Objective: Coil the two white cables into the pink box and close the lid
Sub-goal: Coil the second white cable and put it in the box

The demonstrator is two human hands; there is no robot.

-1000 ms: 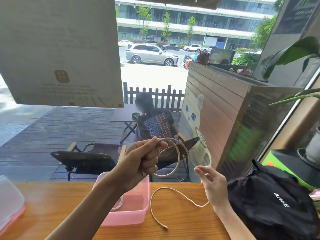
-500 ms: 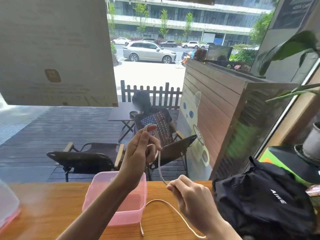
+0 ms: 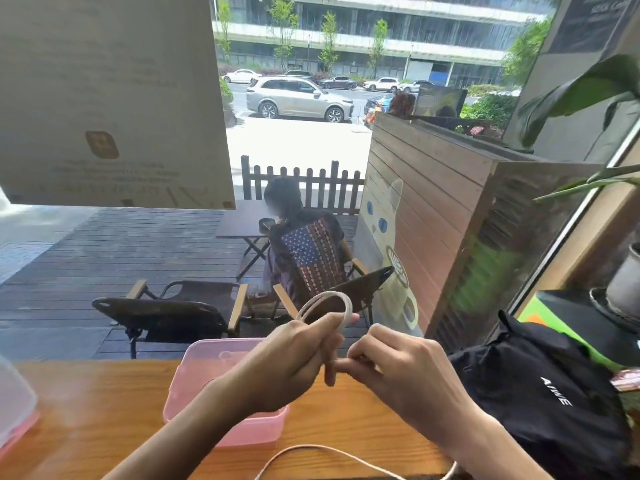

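Observation:
My left hand (image 3: 294,358) pinches a small coil of white cable (image 3: 332,304) held up above the wooden table (image 3: 104,427). My right hand (image 3: 405,368) touches it from the right, its fingers closed on the same cable. The loose tail of the cable (image 3: 311,452) arcs across the table near the front edge. The open pink box (image 3: 194,365) stands under my left forearm; what lies inside it is hidden. The clear lid with a pink rim (image 3: 15,407) lies at the far left.
A black bag (image 3: 540,393) rests on the table at the right, close to my right hand. Behind the table is a window onto a deck with chairs and a seated person. A potted plant stands at the far right.
My hands have come together. The right hand rose from the table to meet the left, adding a loop to the coil. The loose tail on the table has grown shorter.

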